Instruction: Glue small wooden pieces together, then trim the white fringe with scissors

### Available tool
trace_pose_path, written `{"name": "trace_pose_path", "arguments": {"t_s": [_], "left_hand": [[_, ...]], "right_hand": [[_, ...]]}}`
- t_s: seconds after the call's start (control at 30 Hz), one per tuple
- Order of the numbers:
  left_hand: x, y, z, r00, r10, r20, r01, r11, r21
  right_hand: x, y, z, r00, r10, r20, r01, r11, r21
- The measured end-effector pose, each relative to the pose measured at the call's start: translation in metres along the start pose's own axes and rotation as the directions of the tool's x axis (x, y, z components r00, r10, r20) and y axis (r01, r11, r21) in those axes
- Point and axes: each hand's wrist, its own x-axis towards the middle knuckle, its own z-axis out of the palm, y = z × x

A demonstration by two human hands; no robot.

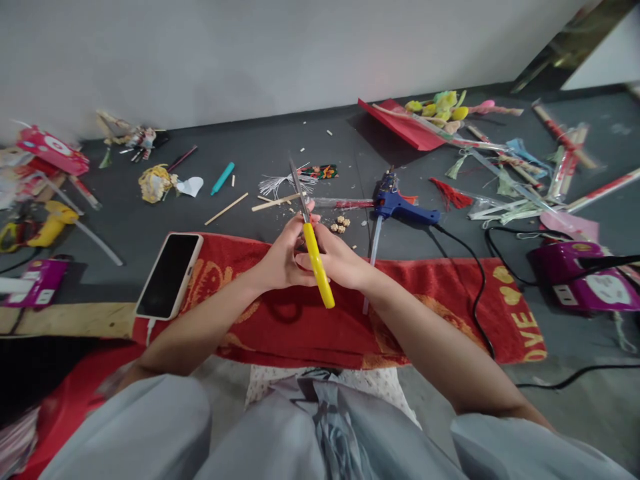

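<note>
Yellow-handled scissors (317, 263) are held over the red towel, seen nearly edge-on, with their metal blades pointing away from me. My right hand (346, 259) is closed around the handle. Close against it, my left hand (284, 259) has its fingers curled in beside the blades; what they pinch, if anything, is hidden. Beyond the blade tips lie white strands (280, 185) and a dark floral-patterned piece (327, 172). Thin wooden sticks (276, 203) rest just past my hands. Small beige beads (341, 225) sit in a cluster near my right hand.
A blue glue gun (407, 208) with its cable is at the right of my hands. A phone (170, 275) lies on the red towel (310, 333) at left. Purple boxes (583, 273), a teal pen-like tube (223, 179), red paper (400, 123) and wrapped sticks surround the work area.
</note>
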Motion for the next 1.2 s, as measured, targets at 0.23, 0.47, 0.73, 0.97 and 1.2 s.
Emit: {"name": "trace_pose_path", "arguments": {"t_s": [0.23,0.47,0.73,0.97,1.2], "left_hand": [[-0.001,-0.005,0.002,0.999,0.018,-0.042,-0.020,0.999,-0.041],[-0.002,-0.009,0.002,0.999,0.038,-0.027,-0.040,0.996,-0.083],[0.008,-0.016,-0.017,0.989,0.136,-0.062,-0.138,0.990,-0.034],[0.015,0.003,-0.038,0.854,0.277,-0.440,-0.154,0.943,0.295],[0.005,0.024,-0.040,0.874,0.417,-0.251,0.028,0.471,0.882]], "right_hand": [[-0.001,-0.002,0.001,1.000,0.000,-0.015,0.000,1.000,-0.017],[-0.005,-0.005,0.003,0.999,0.019,-0.038,-0.019,1.000,-0.008],[-0.009,-0.011,-0.007,0.988,0.032,-0.149,-0.059,0.982,-0.181],[-0.013,-0.014,-0.011,0.936,-0.149,-0.319,-0.027,0.872,-0.488],[-0.011,-0.007,-0.005,0.934,-0.229,-0.273,0.011,0.784,-0.620]]}}
